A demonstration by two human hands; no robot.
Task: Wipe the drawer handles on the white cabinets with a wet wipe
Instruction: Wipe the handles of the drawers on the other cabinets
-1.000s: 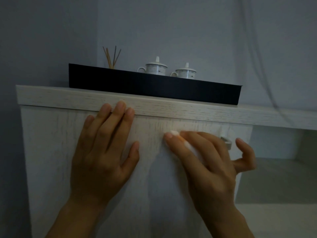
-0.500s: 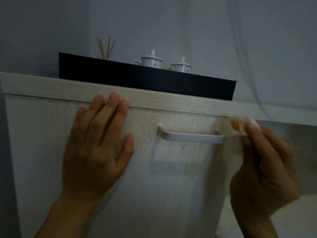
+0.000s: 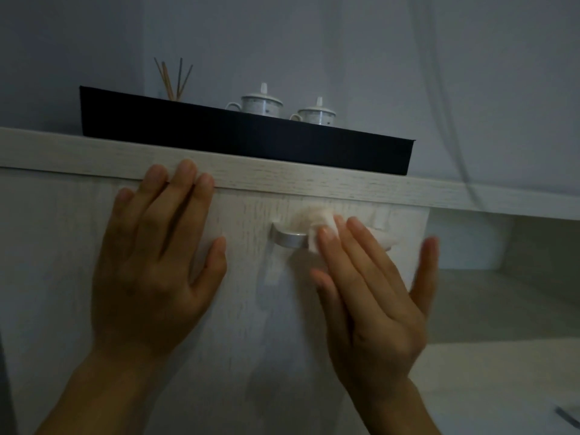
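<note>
Dim light. The drawer handle (image 3: 288, 239), a brushed-metal bar, sits high on the white drawer front (image 3: 251, 324), just under the cabinet top edge (image 3: 314, 182). Only its left end shows, the rest is covered. The wet wipe (image 3: 314, 218), white & crumpled, is bunched on the handle's middle, w/ a bit more poking out past the fingers near the handle's right end. R hand (image 3: 373, 296) presses the wipe onto the handle w/ straight fingers laid over it, not curled round anything; thumb spread wide to the right of the handle, slightly blurred. L hand (image 3: 150, 268) lies well left of the handle, flat on the drawer front, fingers straight & close together, tips reaching onto the cabinet top edge, thumb angled toward the handle; holds nothing. Above the handle, on the cabinet top, stands a black tray (image 3: 251, 142). Over its wall show a lidded cup (image 3: 262, 103) approx. straight above the handle, a second lidded cup (image 3: 317, 115) up-right of it, & thin sticks (image 3: 174, 76) up-left of it. Right of the handle is an open shelf recess (image 3: 489, 246).
</note>
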